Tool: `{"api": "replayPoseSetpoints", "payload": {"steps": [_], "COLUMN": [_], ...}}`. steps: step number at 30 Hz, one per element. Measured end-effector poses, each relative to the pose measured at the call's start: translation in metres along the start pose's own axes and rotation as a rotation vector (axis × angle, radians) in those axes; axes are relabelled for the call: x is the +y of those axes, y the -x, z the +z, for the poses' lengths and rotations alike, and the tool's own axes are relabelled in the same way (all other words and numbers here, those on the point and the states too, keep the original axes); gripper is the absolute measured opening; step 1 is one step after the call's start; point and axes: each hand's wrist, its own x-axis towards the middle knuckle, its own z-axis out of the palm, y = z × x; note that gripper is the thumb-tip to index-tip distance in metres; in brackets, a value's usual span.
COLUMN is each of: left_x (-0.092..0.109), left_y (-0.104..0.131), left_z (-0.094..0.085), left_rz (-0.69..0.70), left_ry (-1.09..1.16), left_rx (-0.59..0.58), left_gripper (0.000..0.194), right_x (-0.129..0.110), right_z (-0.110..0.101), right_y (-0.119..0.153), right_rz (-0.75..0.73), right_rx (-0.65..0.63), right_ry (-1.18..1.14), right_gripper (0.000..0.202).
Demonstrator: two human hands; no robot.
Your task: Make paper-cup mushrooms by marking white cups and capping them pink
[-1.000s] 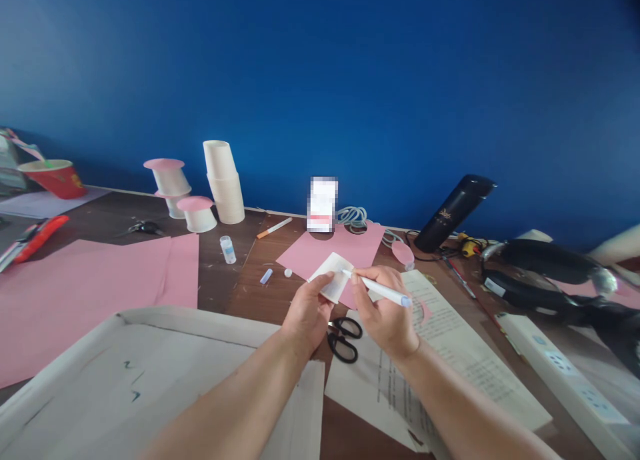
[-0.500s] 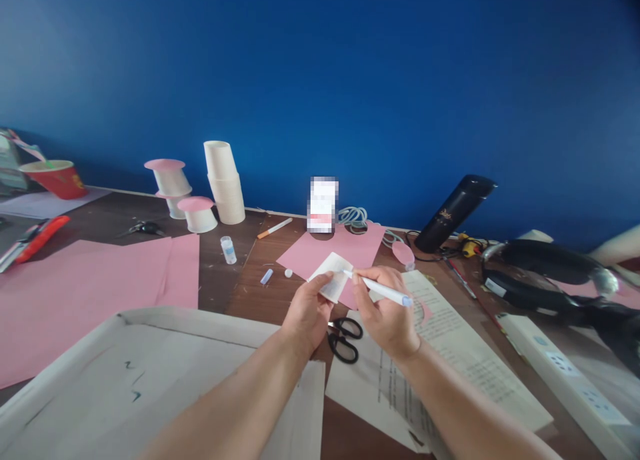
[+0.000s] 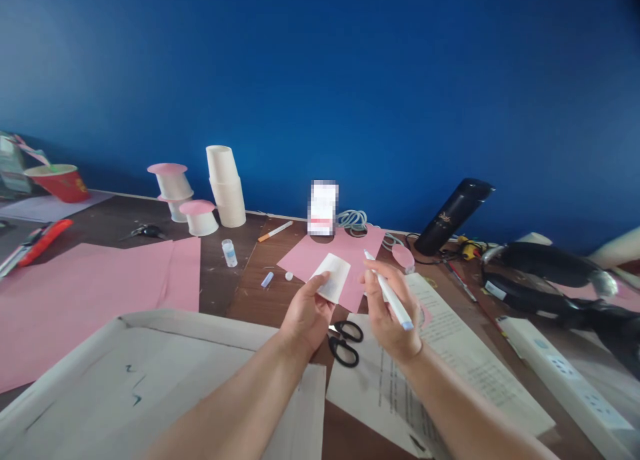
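Note:
My left hand (image 3: 305,313) pinches a small white paper cup (image 3: 333,278) by its lower edge, held above the table. My right hand (image 3: 393,317) grips a white pen (image 3: 389,291) with a light blue end; its tip points up and away, a little to the right of the cup and not touching it. Black scissors (image 3: 344,341) lie on the table just below and between both hands. A pink paper sheet (image 3: 345,252) lies behind the cup.
A stack of white cups (image 3: 227,185) and pink-topped cups (image 3: 199,215) stand at the back left. Large pink paper (image 3: 90,293), a white tray (image 3: 125,367), printed sheets (image 3: 450,353), a black bottle (image 3: 453,213), a small glue bottle (image 3: 229,252), a power strip (image 3: 565,373).
My right hand has lifted the pen tip off the cup and swung it to the right and upward. The left hand still holds the cup in nearly the same place.

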Motion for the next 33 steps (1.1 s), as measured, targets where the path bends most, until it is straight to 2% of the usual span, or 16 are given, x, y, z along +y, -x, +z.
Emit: {"api": "replayPoseSetpoints", "payload": {"steps": [6,16,20,29,33], "left_x": [0.002,0.003,0.006,0.008,0.008], "left_y": [-0.001,-0.006,-0.008,-0.007,-0.008], "left_z": [0.0,-0.002,-0.002,0.001,0.0], "left_rz": [-0.003,-0.005,0.025,0.016,0.011], "left_ry": [0.013,0.032,0.032,0.034,0.038], "left_rx": [0.019,-0.034,0.006,-0.001,-0.009], "left_gripper": [0.022,0.037,0.041,0.048,0.052], "right_x": [0.007,0.021,0.02,0.019,0.02], "right_z": [0.009,0.019,0.021,0.025,0.027], "right_y": [-0.001,0.007,0.008,0.011,0.012], "right_rz": [0.161,0.038,0.025,0.074,0.199], "right_rx": [-0.02,-0.099,-0.121,-0.153,-0.161], "right_ry": [-0.066,-0.071,-0.077,-0.118,-0.172], "right_gripper": [0.027,0.041,0.042,0.04,0.038]}}
